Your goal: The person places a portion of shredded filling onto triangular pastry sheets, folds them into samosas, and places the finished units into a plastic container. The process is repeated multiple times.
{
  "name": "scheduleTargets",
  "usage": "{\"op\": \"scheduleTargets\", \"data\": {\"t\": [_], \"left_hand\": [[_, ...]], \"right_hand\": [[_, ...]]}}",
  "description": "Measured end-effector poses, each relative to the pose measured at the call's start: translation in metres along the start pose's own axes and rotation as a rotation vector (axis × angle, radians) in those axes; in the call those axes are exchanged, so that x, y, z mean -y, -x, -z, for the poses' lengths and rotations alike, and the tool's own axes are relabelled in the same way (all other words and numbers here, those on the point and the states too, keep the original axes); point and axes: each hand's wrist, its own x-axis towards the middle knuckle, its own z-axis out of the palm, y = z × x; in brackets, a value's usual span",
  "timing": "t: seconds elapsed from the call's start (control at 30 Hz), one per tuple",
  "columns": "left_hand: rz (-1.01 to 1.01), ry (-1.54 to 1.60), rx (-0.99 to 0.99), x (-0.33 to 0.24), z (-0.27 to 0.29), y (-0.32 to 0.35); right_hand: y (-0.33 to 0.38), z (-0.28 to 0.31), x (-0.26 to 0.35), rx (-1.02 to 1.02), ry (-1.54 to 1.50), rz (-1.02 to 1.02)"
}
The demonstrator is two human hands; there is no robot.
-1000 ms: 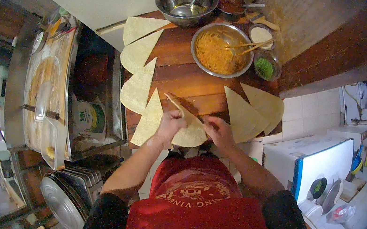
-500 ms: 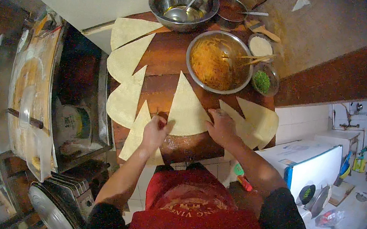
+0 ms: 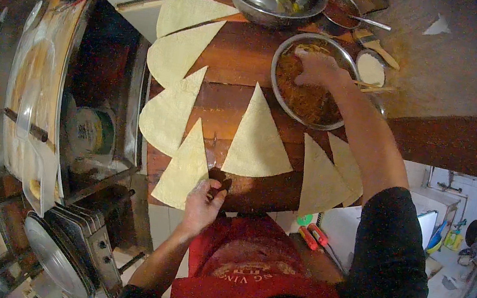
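With the right hand (image 3: 318, 68) clutching filling in the metal bowl (image 3: 278, 90), crumbs may drop across the desk (image 3: 227, 98), while the left hand (image 3: 205, 196), fingers curled, rests at the desk's near edge by the triangular wrapper (image 3: 257, 136)

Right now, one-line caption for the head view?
Right hand digs into bowl of orange filling; left hand rests by triangular pastry sheet on wooden board.

Right hand (image 3: 318, 68) down in the filling bowl (image 3: 281, 90), left hand (image 3: 203, 196) at the board edge (image 3: 257, 192) beside a dough triangle (image 3: 259, 136).
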Motion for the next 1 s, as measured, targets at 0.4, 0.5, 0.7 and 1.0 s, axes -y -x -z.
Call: {"op": "scheduleTargets", "data": {"t": [0.4, 0.5, 0.7, 1.0], "left_hand": [[-0.076, -0.176, -0.090, -0.009, 0.000, -0.038], [-0.083, -0.289, -0.097, -0.017, -0.010, -0.048], [0.053, -0.369, -0.068, -0.020, -0.032, -0.061], [0.106, -0.164, -0.108, -0.009, -0.030, -0.053]], "right_hand": [[0.033, -0.021, -0.028, -0.249, -0.507, 0.040], [0.037, -0.050, -0.054, -0.366, -0.644, -0.038], [0.054, -0.052, -0.041, -0.489, -0.676, -0.023], [0.076, -0.031, -0.025, -0.541, -0.771, 0.063]]}}
